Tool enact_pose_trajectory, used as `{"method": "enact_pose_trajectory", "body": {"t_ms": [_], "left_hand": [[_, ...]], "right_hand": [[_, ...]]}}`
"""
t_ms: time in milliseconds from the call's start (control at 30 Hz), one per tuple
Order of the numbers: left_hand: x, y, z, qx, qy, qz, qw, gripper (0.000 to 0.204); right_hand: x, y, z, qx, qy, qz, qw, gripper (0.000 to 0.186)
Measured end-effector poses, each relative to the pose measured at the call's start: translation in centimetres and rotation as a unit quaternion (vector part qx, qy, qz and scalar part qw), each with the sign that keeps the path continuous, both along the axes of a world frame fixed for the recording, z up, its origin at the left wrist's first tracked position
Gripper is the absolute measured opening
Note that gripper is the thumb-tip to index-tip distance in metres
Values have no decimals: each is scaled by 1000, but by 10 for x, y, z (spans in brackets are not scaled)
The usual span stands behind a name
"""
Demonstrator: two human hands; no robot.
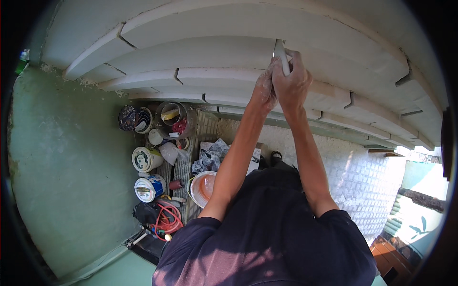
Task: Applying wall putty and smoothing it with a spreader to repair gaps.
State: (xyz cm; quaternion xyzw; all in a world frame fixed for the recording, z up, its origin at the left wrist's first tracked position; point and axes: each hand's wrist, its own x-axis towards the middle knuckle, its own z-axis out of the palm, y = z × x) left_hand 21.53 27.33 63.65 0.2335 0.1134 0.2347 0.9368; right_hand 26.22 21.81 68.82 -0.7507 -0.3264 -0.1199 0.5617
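Note:
Both my arms reach up toward the white stepped panels (205, 52) overhead. My right hand (295, 81) is closed round the pale handle of a slim tool (283, 59) that looks like a putty knife. The narrow blade end meets the panel face just beyond my fingertips. Pressed close beside it on the left, my left hand (265, 88) has its fingers closed at the tool's side. What it grips is hidden between the hands. White dust or paste coats both hands.
Below left, planks (180, 174) hold several paint buckets (147, 159), a clear tub (175, 119) and a coiled red hose (168, 219). A white bucket (194, 190) stands by my left arm. A green wall (67, 157) rises at left; a whitish tiled surface (348, 181) lies at right.

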Motion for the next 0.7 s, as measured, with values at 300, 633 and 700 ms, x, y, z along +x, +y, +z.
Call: {"method": "enact_pose_trajectory", "body": {"t_ms": [300, 633, 700], "left_hand": [[1, -6, -18, 18, -12, -4, 1000, 37], [-4, 8, -39, -51, -74, -33, 995, 29], [-5, 7, -33, -37, -97, -63, 993, 29]], "right_hand": [[0, -1, -6, -27, 31, -7, 999, 16], [-8, 9, -5, -55, 21, -17, 998, 18], [-8, 7, -10, -27, 37, -11, 999, 19]]}}
